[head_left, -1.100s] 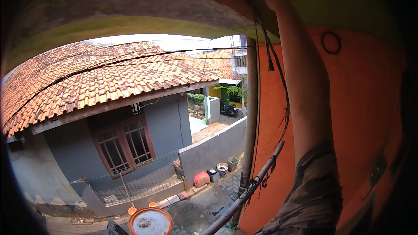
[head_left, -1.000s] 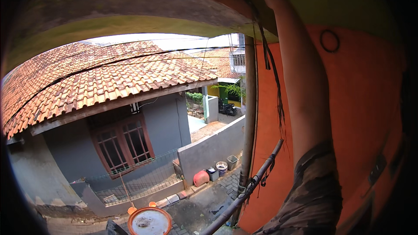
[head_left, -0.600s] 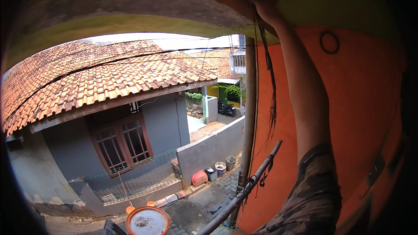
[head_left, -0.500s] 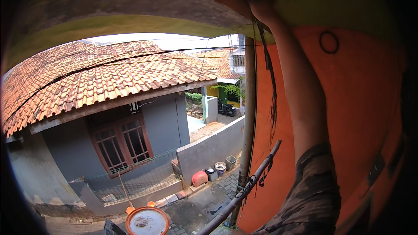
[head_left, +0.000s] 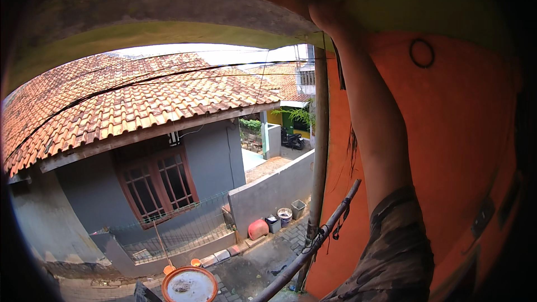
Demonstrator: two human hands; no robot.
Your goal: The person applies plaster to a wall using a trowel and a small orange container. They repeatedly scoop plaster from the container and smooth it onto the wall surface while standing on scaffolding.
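Observation:
My right arm, in a camouflage-patterned sleeve point(head_left: 394, 240), stretches straight up along the orange wall point(head_left: 458, 134). At its end my right hand point(head_left: 327, 14) is up by the ceiling edge, near the top of an upright pole point(head_left: 320, 151). Deep shadow hides the fingers, so whether they grip anything is unclear. Dark frayed strips point(head_left: 352, 142) hang down behind the forearm, partly covered by it. My left hand is out of the picture.
A slanted pole point(head_left: 330, 229) is tied to the upright one. A black ring point(head_left: 422, 53) hangs on the wall. Below are a round orange-rimmed basin point(head_left: 190, 285), a red container point(head_left: 258, 229) and several buckets. Cables point(head_left: 140, 81) cross before a tiled roof point(head_left: 140, 100).
My right hand and forearm have shifted slightly left, and the forearm now covers more of the hanging strips.

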